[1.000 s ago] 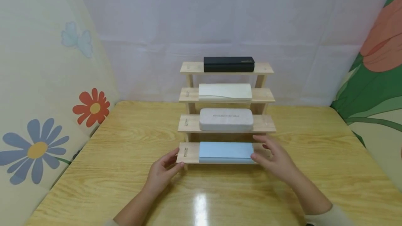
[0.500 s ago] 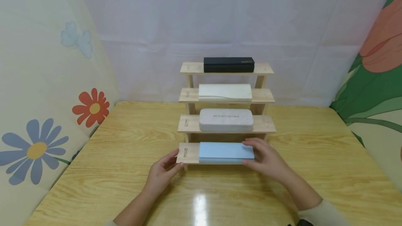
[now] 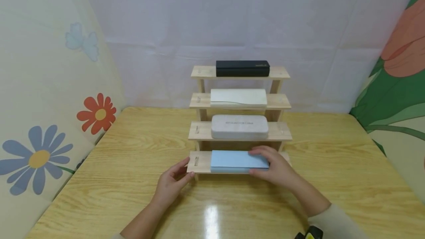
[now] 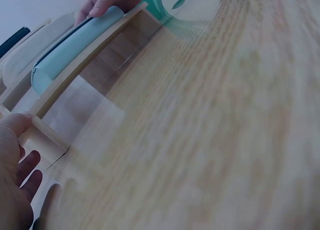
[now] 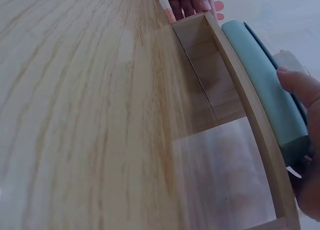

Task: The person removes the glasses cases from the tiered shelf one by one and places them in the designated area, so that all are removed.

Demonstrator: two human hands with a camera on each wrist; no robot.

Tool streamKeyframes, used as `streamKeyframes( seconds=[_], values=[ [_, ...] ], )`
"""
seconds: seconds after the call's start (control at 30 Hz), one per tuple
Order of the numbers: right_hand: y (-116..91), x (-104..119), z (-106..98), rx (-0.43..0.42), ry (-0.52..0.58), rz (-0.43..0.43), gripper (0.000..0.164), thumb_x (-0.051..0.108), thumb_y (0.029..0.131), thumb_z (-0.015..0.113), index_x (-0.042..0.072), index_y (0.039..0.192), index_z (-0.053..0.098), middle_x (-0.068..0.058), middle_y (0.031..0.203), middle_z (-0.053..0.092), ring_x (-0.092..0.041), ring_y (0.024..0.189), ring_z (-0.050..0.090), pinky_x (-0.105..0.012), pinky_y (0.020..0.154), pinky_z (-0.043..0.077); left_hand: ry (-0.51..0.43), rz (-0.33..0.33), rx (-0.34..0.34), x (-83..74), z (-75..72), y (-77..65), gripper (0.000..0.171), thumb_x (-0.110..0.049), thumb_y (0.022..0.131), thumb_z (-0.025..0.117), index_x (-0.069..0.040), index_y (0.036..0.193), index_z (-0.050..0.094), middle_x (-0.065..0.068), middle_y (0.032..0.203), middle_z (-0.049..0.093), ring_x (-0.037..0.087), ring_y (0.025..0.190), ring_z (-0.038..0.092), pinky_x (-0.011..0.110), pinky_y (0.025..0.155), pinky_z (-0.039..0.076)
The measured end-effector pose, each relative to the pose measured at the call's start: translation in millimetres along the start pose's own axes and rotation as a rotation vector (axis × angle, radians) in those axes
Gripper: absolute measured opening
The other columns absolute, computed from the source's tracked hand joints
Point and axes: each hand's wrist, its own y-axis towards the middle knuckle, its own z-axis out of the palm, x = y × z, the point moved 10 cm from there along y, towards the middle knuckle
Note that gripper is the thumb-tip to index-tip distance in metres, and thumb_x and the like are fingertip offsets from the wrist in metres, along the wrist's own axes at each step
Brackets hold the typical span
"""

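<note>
Blue case (image 3: pixel 229 159), lettered wht case (image 3: pixel 239 127) behind

Head view — right hand (image 3: pixel 277 169) covering part of blue case (image 3: pixel 230 159); lettering (image 3: pixel 239 123) on rounded case (image 3: pixel 239 132) blurring illegibly; lower edge cutting off black wrist item (image 3: pixel 314 229). Left wrist view — edge cropping left hand (image 4: pixel 11 172).

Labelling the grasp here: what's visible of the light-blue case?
The long, smooth light-blue case, leather-like in look, lies lengthwise near the middle of the lowest pale wooden shelf. Its flap lid looks closed, the edge running along the front. The person's right hand grips its right end, thumb at the front, a finger at the top's far edge, partly covering it.
</note>
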Motion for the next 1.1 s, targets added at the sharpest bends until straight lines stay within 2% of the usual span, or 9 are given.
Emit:
streamKeyframes(
  seconds=[0.13, 0.3, 0.73, 1.1],
  values=[
    [1.3, 0.1, 3.1, 0.01, -0.001, 0.004, 0.046, 0.024, 0.079, 0.083, 0.013, 0.12, 0.066, -0.012, 0.128, 0.062, -0.036, 0.119, 0.056, -0.055, 0.099, 0.046, 0.0, 0.001, -0.004, 0.5, -0.2, -0.8, 0.049, -0.006, 0.085, 0.075, 0.002, 0.13, 0.059, 0.022, 0.115, 0.07, 0.006, 0.094, 0.066, 0.016, 0.08, 0.053],
    [3.3, 3.0, 5.5, 0.01, -0.025, -0.016, 0.05, 0.024, 0.076, 0.085, 0.012, 0.121, 0.066, -0.012, 0.126, 0.063, -0.035, 0.117, 0.056, -0.054, 0.097, 0.046, 0.011, -0.003, -0.003, 0.5, 0.0, -1.4, 0.049, -0.007, 0.085, 0.075, 0.001, 0.13, 0.06, 0.021, 0.113, 0.07, 0.009, 0.094, 0.066, 0.017, 0.079, 0.053],
    [6.0, 0.0, 10.4, 0.023, -0.046, 0.02, 0.055, 0.028, 0.074, 0.086, 0.014, 0.123, 0.065, -0.012, 0.128, 0.061, -0.034, 0.118, 0.055, -0.053, 0.096, 0.046, -0.001, -0.024, -0.004, 2.0, -0.2, -0.4, 0.049, -0.006, 0.085, 0.075, 0.0, 0.131, 0.06, 0.02, 0.109, 0.071, 0.004, 0.089, 0.064, 0.018, 0.078, 0.053],
    [4.0, -0.5, 6.2, -0.029, -0.034, 0.017, 0.053, 0.027, 0.072, 0.088, 0.013, 0.118, 0.068, -0.01, 0.125, 0.063, -0.031, 0.115, 0.056, -0.049, 0.095, 0.047, -0.014, -0.024, 0.003, 1.7, -1.0, -0.7, 0.05, -0.009, 0.085, 0.075, 0.0, 0.132, 0.059, 0.02, 0.109, 0.071, 0.002, 0.088, 0.063, 0.017, 0.077, 0.053]
  ],
)
